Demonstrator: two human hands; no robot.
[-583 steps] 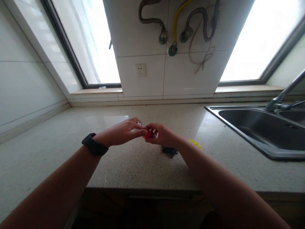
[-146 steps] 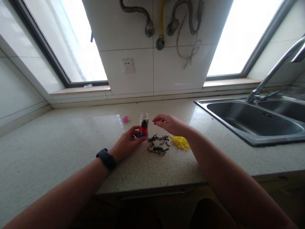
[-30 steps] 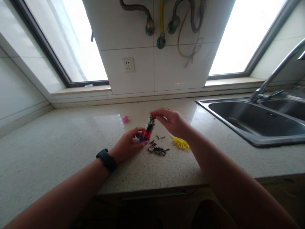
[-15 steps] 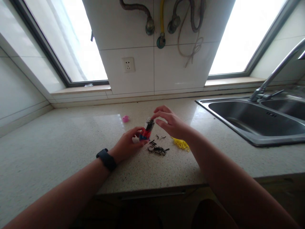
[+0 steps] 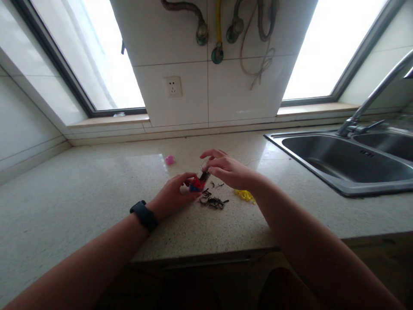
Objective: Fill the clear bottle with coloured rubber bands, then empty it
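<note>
The left hand (image 5: 174, 194) grips a small clear jar of red, blue and black bands (image 5: 198, 182), tilted on the speckled stone counter (image 5: 97, 193). The right hand (image 5: 227, 170) bunches at its mouth, grip unclear. Loose black bands (image 5: 213, 201) lie beside.

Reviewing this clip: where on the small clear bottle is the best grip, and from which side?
Its lower body, from the left, as the left hand does: the narrow round bottle tilts with its mouth toward the right hand, so a low side wrap likely steadies it and leaves the opening free.
</note>
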